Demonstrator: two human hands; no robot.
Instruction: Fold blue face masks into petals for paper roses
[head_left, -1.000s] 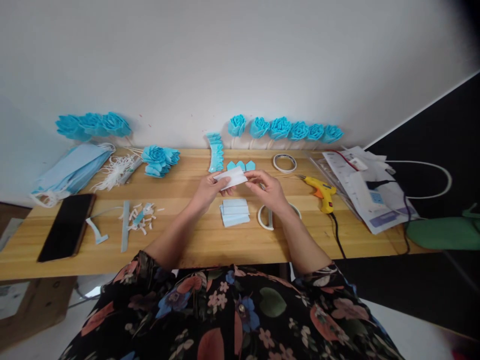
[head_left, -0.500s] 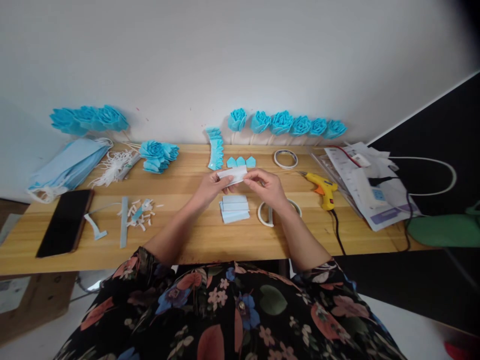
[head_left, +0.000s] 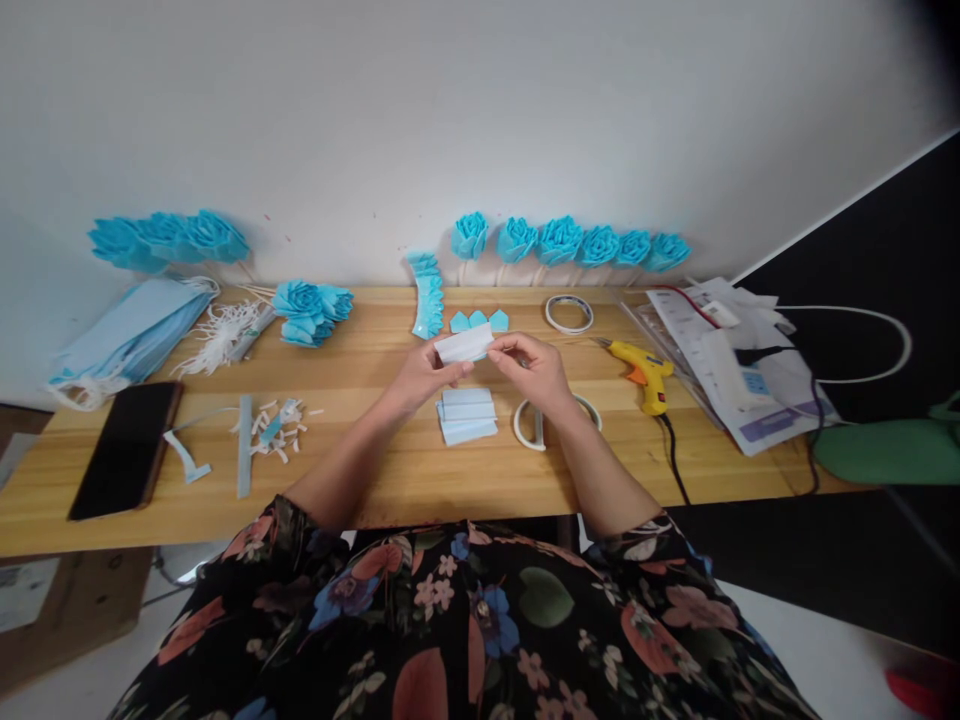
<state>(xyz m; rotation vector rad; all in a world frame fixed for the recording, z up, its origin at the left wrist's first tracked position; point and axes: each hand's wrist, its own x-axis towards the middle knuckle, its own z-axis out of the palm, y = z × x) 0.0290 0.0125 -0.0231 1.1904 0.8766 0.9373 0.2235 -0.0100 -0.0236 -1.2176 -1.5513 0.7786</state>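
Note:
A small white piece of mask fabric (head_left: 463, 345) is held level above the table between both hands. My left hand (head_left: 429, 376) grips its left end, the thumb along the lower edge. At the right end, my right hand (head_left: 531, 368) pinches the corner between thumb and fingertips. Just beyond lie several pointed blue petals (head_left: 478, 320) in a row and a curved strip of blue petals (head_left: 427, 297). Below the hands rests a stack of pale folded pieces (head_left: 466, 416). A white tape roll (head_left: 532, 430) is partly hidden by my right forearm.
Blue fabric flowers (head_left: 559, 240) lean along the wall; more flowers (head_left: 300, 300) lie left. A yellow glue gun (head_left: 646, 375) with its cord and a power strip (head_left: 739, 370) on papers are right. Masks (head_left: 135, 325), a phone (head_left: 126, 450) and white scraps (head_left: 281, 430) occupy the left.
My left thumb has slid off the front of the fabric to its lower edge, leaving more of the white face showing. The camera view has shifted slightly.

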